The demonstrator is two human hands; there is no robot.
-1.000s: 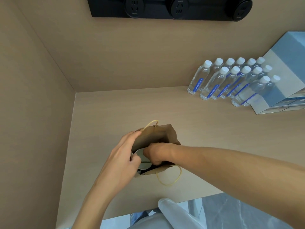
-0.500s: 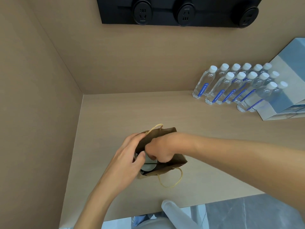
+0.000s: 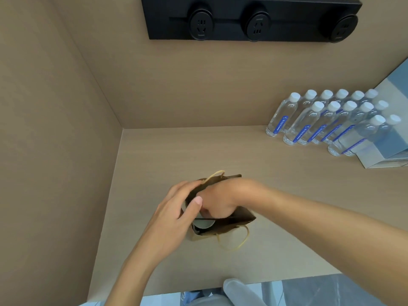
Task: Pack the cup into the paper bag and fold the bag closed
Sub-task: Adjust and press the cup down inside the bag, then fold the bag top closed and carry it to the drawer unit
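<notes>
Head view, lower centre: right hand (image 3: 217, 200) is sunk in the paper bag (image 3: 239, 218), seemingly gripping the cup (image 3: 204, 223); left hand (image 3: 176, 214) grasps the rim. Packing step; next, release, withdraw, fold.

Office-like nook: beige counter (image 3: 287, 195), black socket strip (image 3: 249, 21), stocked water bottles (image 3: 320, 120).

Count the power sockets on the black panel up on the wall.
3 sockets, all on the black panel: left, middle, right. The panel's top is cut off by the frame, so more may be hidden.
</notes>
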